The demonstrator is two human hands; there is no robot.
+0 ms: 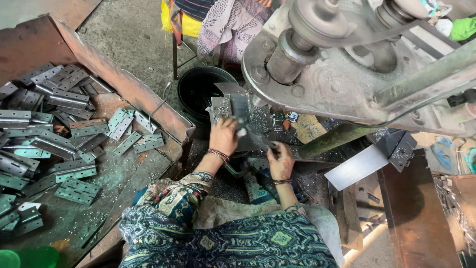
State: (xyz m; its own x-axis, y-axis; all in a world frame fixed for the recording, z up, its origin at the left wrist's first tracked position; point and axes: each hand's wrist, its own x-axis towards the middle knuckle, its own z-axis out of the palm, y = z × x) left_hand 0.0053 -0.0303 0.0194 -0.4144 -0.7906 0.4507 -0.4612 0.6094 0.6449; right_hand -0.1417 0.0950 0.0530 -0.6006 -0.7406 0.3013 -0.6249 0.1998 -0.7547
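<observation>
My left hand reaches forward onto the dark work plate of a large grey press machine, its fingers closed around a small metal piece I cannot make out clearly. My right hand sits just to the right and nearer me, gripping a dark bar-like part under the machine. Bangles ring both wrists. Patterned blue-green sleeves cover my arms. Metal shavings lie around the plate.
A rusty tray on the left holds several grey metal hinges. A black bucket stands behind the work plate. Another person's patterned clothing is at the top. Rusty metal sheets lie at right.
</observation>
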